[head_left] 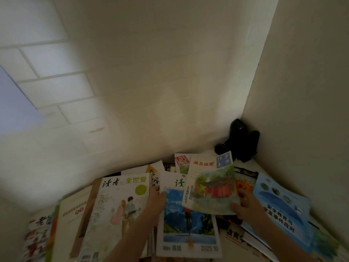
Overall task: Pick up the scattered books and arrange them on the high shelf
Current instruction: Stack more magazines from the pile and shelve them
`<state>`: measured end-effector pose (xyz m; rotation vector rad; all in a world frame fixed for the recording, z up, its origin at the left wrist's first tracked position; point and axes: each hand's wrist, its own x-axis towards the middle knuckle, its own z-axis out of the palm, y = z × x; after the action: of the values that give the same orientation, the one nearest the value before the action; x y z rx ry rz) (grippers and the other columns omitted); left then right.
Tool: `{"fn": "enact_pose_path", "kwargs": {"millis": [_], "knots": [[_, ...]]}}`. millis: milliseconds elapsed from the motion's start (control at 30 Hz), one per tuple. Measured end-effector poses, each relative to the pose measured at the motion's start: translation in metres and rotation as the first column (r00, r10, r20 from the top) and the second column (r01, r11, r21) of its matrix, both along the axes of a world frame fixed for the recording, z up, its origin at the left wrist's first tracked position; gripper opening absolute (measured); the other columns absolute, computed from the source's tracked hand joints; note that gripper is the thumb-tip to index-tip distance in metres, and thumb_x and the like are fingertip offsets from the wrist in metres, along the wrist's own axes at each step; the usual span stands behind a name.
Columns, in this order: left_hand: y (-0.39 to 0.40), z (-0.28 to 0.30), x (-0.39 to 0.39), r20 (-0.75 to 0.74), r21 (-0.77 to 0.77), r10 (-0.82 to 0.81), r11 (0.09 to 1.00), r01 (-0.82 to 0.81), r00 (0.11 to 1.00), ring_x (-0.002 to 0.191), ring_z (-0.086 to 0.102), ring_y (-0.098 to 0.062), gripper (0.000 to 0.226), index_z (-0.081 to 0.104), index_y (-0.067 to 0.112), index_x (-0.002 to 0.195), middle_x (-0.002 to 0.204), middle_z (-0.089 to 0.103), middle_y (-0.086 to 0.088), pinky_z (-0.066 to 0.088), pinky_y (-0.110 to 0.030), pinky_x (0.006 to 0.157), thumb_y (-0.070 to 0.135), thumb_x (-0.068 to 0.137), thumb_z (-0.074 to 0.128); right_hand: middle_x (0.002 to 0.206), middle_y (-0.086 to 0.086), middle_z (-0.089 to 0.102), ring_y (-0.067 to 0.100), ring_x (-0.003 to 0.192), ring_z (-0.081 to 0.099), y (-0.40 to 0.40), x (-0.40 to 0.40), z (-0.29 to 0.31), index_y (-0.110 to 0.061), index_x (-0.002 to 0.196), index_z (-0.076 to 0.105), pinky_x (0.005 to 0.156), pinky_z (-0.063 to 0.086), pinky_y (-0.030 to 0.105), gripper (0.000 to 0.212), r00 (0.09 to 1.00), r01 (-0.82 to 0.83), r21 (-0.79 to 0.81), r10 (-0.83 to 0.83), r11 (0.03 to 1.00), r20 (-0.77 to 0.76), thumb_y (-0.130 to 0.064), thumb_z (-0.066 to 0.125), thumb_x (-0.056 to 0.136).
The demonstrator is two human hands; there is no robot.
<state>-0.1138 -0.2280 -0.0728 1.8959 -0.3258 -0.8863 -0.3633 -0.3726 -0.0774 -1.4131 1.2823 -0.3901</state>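
Books [188, 214] and magazines lie spread flat and overlapping across a pale surface [253, 164] that runs into a corner between two light walls [170, 91]; this looks to be the high shelf itself, though that is a judgement. A dark object [239, 142] sits far back in the corner. At the left, a white magazine with a drawn couple [120, 208] lies beside a mountain-cover issue [188, 220]. The right hand [245, 205] pinches the lower edge of a magazine with a red pavilion [211, 188], thumb on the cover and fingers behind it. The left hand [154, 199] rests at the couple magazine's right edge; blur hides whether its fingers curl. To do this step well, the person should square each cover against its neighbour before letting go, as glossy covers probably slide.
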Motion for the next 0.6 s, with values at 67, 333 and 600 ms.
{"fn": "enact_pose_path", "kwargs": {"millis": [67, 333, 600], "knots": [[-0.003, -0.004, 0.001, 0.005, 0.004, 0.020, 1.000, -0.020, 1.000, 0.096, 0.061, -0.017, 0.024, 0.054, 0.010, 0.116, 0.112, 0.063, -0.006, 0.052, -0.026, 0.074, 0.026, 0.098, 0.052, 0.120, 0.008, 0.058, 0.025, 0.098, 0.062, 0.013, -0.008, -0.006, -0.016, 0.135, 0.044, 0.073, 0.056, 0.036, 0.051, 0.997, -0.064, -0.040, 0.062, 0.997, -0.055, -0.013, 0.066, 0.089], [0.000, -0.009, -0.006, 0.013, -0.022, -0.085, 0.996, 0.086, 0.996, 0.085, 0.069, -0.012, 0.046, 0.060, 0.013, 0.107, 0.102, 0.071, -0.003, 0.059, -0.027, 0.066, 0.031, 0.073, 0.083, 0.111, -0.010, 0.057, 0.004, 0.092, 0.060, 0.066, 0.001, -0.020, -0.022, 0.126, 0.043, 0.070, 0.054, 0.020, 0.052, 0.955, -0.283, -0.025, 0.280, 0.959, -0.095, -0.020, 0.073, 0.083], [0.042, 0.044, 0.000, -0.045, -0.356, -0.124, 0.929, 0.100, 0.991, 0.101, 0.068, -0.020, 0.043, 0.050, 0.027, 0.118, 0.117, 0.068, -0.006, 0.059, -0.043, 0.081, 0.005, 0.086, 0.068, 0.100, -0.011, 0.067, 0.012, 0.096, 0.065, 0.079, 0.042, 0.025, -0.031, 0.110, 0.056, 0.076, 0.055, 0.020, 0.031, 0.939, -0.342, -0.287, 0.336, 0.895, -0.071, -0.043, 0.065, 0.083]]}}
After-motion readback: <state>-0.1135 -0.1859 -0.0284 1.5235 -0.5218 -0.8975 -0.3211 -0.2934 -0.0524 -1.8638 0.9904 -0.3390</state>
